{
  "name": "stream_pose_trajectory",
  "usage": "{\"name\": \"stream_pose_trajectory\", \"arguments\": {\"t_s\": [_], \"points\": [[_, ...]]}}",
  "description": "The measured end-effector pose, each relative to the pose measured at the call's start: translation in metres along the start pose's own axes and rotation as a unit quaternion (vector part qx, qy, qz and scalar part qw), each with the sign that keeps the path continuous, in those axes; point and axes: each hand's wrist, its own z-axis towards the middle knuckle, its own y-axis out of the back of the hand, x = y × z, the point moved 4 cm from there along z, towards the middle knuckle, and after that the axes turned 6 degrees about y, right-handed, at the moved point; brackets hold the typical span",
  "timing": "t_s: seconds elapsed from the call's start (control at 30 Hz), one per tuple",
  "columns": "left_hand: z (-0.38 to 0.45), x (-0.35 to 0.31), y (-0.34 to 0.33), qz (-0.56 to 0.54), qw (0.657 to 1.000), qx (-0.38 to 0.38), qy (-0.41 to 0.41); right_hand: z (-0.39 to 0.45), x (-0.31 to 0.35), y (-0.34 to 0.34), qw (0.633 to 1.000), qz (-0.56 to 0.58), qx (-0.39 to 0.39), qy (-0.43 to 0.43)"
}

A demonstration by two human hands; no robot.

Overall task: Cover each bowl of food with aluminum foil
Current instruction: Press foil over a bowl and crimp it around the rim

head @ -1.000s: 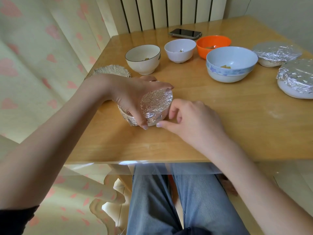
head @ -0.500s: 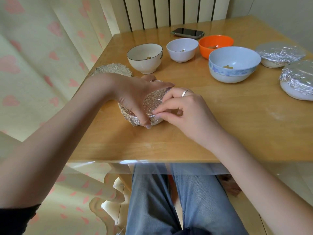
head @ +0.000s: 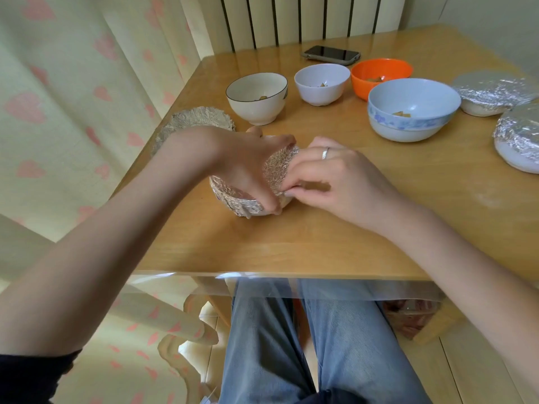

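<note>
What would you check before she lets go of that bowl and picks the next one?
1. Foil-wrapped bowl steadied by left hand: ok.
2. Right hand pinching the foil edge down: ok.
3. Foil sealed all round the rim: cannot tell, hands hide it.
4. Bowl sitting level on the table: not ok, it looks tipped.
5. Uncovered bowls left, such as the black-rimmed bowl: ok.
6. Spare foil at hand: ok.

Four open bowls stand on the table (head: 320, 243): a dark-rimmed white bowl (head: 256, 97), a small white bowl (head: 321, 84), an orange bowl (head: 379, 72), a blue-patterned bowl (head: 412, 109). Four foil-covered ones: near foil-covered bowl (head: 277, 173), left foil-covered bowl (head: 198, 119), far-right foil-covered bowl (head: 493, 93), right-edge foil-covered bowl (head: 519, 138). One phone (head: 331, 53). Two hands.
</note>
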Motion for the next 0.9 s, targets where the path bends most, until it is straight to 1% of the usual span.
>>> {"name": "stream_pose_trajectory", "arguments": {"t_s": [0.1,0.17,0.23,0.27,0.37,0.43,0.5,0.6,0.67,0.77,0.83,0.9], "points": [[0.000,-0.003,-0.004,0.034,0.997,0.002,0.070,0.000,-0.009,0.007,1.000,-0.007,0.004,0.002],[-0.005,-0.005,-0.003,0.035,0.996,0.017,0.084,0.001,-0.011,0.009,1.000,-0.012,0.010,-0.001],[-0.013,-0.002,0.002,0.021,0.997,0.037,0.068,-0.002,-0.011,0.013,1.000,-0.016,0.016,-0.011],[-0.017,0.001,0.005,0.010,0.998,0.041,0.047,-0.006,-0.010,0.015,0.999,-0.017,0.011,-0.030],[-0.022,0.008,0.013,0.011,0.998,0.041,-0.037,-0.026,0.000,0.022,0.992,-0.031,-0.050,-0.115],[-0.019,0.007,0.011,0.032,0.996,0.049,-0.072,-0.038,0.016,0.018,0.983,-0.039,-0.087,-0.158],[-0.012,0.001,0.007,0.049,0.992,0.055,-0.103,-0.043,0.028,0.009,0.975,-0.040,-0.082,-0.201],[-0.007,-0.005,0.003,0.039,0.987,0.046,-0.146,-0.044,0.034,-0.003,0.966,-0.025,-0.062,-0.248],[-0.006,-0.006,0.003,0.024,0.987,0.027,-0.157,-0.043,0.037,-0.011,0.962,-0.018,-0.062,-0.264],[-0.004,-0.005,0.002,0.005,0.990,0.009,-0.138,-0.040,0.044,-0.023,0.960,-0.017,-0.066,-0.272],[-0.003,-0.006,0.002,0.001,0.993,0.015,-0.121,-0.039,0.047,-0.028,0.959,-0.032,-0.072,-0.274],[-0.003,-0.006,0.003,0.005,0.994,0.038,-0.102,-0.038,0.049,-0.030,0.958,-0.045,-0.083,-0.272]]}}
